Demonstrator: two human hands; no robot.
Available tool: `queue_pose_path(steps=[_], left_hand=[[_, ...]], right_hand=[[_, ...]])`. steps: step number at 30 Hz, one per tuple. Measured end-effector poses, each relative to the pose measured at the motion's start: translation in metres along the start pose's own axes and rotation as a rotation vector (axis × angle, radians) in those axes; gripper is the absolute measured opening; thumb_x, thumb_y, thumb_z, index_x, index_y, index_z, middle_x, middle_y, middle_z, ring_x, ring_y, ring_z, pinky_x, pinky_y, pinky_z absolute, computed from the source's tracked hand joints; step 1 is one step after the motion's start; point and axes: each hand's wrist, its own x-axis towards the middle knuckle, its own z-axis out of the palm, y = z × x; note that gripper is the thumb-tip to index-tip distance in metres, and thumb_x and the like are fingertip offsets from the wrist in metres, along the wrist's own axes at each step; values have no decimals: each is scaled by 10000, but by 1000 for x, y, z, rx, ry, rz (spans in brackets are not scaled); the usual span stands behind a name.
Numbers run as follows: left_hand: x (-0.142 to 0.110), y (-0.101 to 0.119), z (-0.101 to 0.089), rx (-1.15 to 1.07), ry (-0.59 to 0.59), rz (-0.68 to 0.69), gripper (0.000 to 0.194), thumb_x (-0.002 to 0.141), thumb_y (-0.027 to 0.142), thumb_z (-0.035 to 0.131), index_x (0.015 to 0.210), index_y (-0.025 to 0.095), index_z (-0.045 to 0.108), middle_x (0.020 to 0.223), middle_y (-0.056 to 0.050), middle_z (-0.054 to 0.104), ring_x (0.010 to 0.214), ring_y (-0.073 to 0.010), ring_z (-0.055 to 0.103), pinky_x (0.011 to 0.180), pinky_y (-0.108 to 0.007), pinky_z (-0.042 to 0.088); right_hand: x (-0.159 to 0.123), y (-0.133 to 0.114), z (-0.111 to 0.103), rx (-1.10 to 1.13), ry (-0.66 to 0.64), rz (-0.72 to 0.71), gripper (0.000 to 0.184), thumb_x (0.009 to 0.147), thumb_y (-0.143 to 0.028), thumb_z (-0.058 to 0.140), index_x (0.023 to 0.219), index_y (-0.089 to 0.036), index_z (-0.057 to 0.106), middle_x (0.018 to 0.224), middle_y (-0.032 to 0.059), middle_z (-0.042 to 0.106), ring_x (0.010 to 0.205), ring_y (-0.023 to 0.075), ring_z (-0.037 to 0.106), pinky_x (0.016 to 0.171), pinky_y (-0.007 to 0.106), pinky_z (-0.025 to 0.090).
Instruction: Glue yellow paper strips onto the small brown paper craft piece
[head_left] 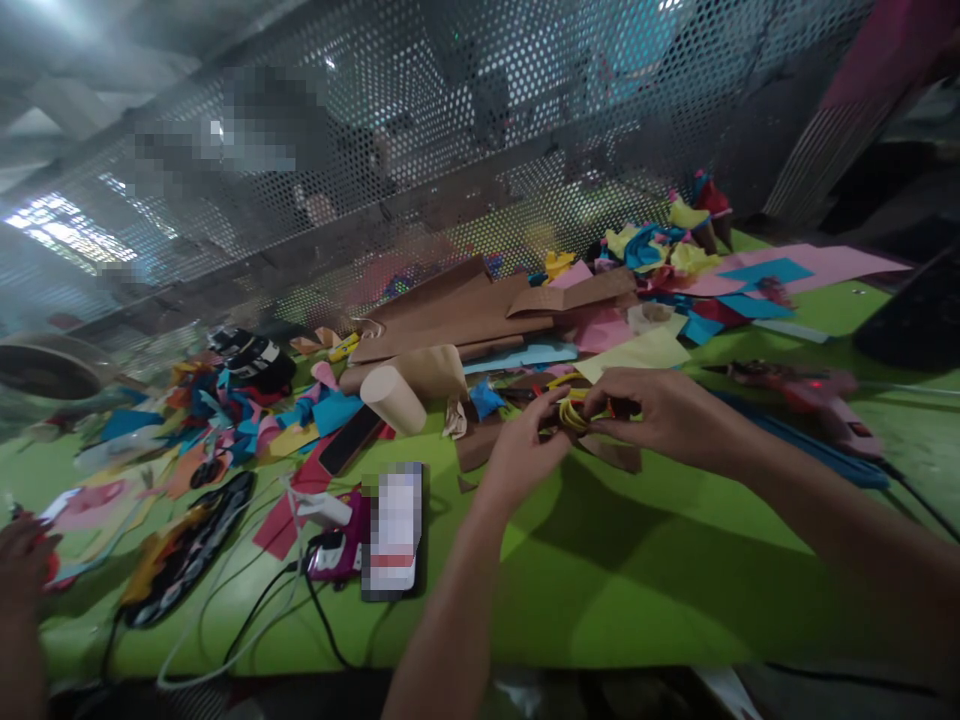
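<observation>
Over the green table (600,600), both my hands meet at a small yellow curled piece (574,414), perhaps rolled paper; its exact kind is hard to make out. My left hand (527,440) pinches it from the left. On its other side, the fingers of my right hand (664,415) are closed round it. Brown paper scraps (615,454) lie just under the hands. Left of them are a blue crumpled paper piece (486,398) and a cream paper tube (394,400). A pink glue gun (817,395) with a red light lies right of my right hand.
A phone (394,530) lies beside a magenta power strip (341,545) with trailing cables. Brown cardboard (450,310) and coloured paper (810,270) are heaped along a perforated metal screen (420,160). Another person's hand (26,555) is at the left edge.
</observation>
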Motion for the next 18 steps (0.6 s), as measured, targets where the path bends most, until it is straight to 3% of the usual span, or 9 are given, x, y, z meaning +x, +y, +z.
queue_pose_path(steps=[8,18], left_hand=[[0,3,1,15,20,-25,515,843,151,637,1353,187,568,1348,-134,657,1237,-273,626,1081,-466,473],[1,7,1,43,10,-44,519,852,141,609,1366,179,555,1342,-137,660,1204,-259,646,1047,-437,498]], right_hand=[[-7,-4,0,53,11,-86,153,889,-253,590,824,-221,725,850,65,724,781,205,681,678,301,485],[-9,-1,10,-61,10,-88,156,854,-179,592,874,-230,738,916,72,748,834,230,702,706,326,507]])
